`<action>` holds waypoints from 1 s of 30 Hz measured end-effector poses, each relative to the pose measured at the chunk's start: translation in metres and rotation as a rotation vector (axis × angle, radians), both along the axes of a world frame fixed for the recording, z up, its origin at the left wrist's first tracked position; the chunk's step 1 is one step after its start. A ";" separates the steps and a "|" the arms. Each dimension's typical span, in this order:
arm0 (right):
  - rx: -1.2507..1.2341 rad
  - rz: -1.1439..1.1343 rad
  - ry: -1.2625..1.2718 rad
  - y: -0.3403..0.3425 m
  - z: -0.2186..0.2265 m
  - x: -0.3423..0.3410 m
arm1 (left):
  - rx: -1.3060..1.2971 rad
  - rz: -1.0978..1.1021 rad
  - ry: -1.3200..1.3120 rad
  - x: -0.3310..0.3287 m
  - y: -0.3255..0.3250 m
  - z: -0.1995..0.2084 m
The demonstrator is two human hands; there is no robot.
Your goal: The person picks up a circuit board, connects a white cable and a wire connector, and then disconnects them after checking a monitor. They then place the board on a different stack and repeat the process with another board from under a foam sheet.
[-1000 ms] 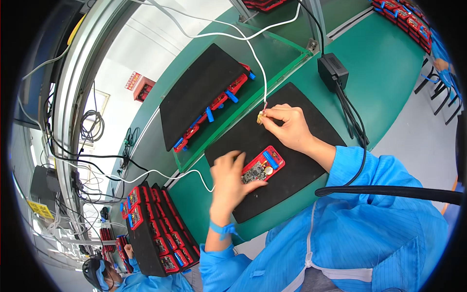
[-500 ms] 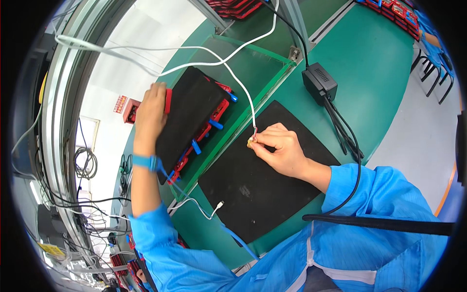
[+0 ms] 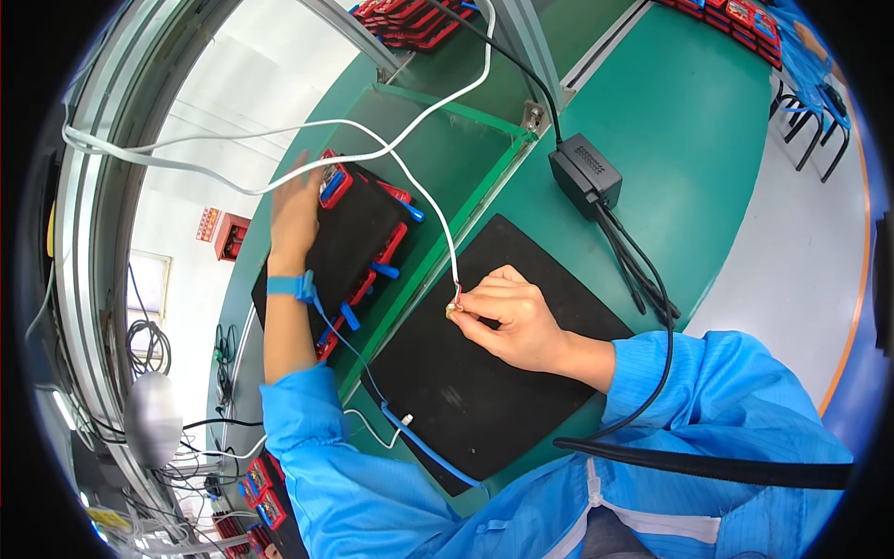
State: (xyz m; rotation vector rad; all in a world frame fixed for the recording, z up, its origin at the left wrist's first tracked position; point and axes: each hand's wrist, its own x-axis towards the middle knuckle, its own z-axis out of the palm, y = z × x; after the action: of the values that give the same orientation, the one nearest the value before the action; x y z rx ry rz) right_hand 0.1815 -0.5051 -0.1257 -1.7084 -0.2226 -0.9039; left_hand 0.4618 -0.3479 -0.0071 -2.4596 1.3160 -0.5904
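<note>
My right hand [image 3: 517, 321] pinches the end of a white cable [image 3: 430, 196] over a black mat [image 3: 466, 401]. Thin coloured wires leave the sheath there and meet a small yellowish piece [image 3: 453, 308] at my fingertips. Farther left, my left hand [image 3: 296, 219] is at the left edge of a small red tray [image 3: 335, 184] with a blue part in it. That tray is at the far end of a second black mat [image 3: 358, 219], and my fingers are closed at its side, partly hidden. A blue wrist strap [image 3: 291, 286] circles my left wrist.
Several red trays with blue clips [image 3: 386, 271] show along the second mat's edge. A green-edged clear panel [image 3: 466, 219] divides the two mats. To the right sits a black box [image 3: 585, 172] with cables. A white plug [image 3: 406, 421] lies on the near mat.
The red tray at my left hand now shows its filled face instead of its plain red side. My right hand keeps its pinch on the cable end. The whole view has shifted slightly.
</note>
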 end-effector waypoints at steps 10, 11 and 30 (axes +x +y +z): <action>-0.031 -0.030 -0.040 0.005 -0.005 0.002 | -0.315 0.381 0.446 -0.092 0.040 -0.049; -0.044 -0.031 -0.045 0.006 -0.003 0.002 | -0.313 0.388 0.394 -0.094 0.043 -0.053; -0.135 0.096 0.075 0.012 -0.012 -0.004 | -0.601 1.308 -0.213 -0.333 0.282 0.032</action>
State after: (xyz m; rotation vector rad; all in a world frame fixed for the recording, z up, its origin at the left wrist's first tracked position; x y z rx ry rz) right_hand 0.1776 -0.4936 -0.1373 -1.8368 -0.3188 -0.7671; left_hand 0.1287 -0.0657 0.0252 -2.8490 -0.7339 -0.8423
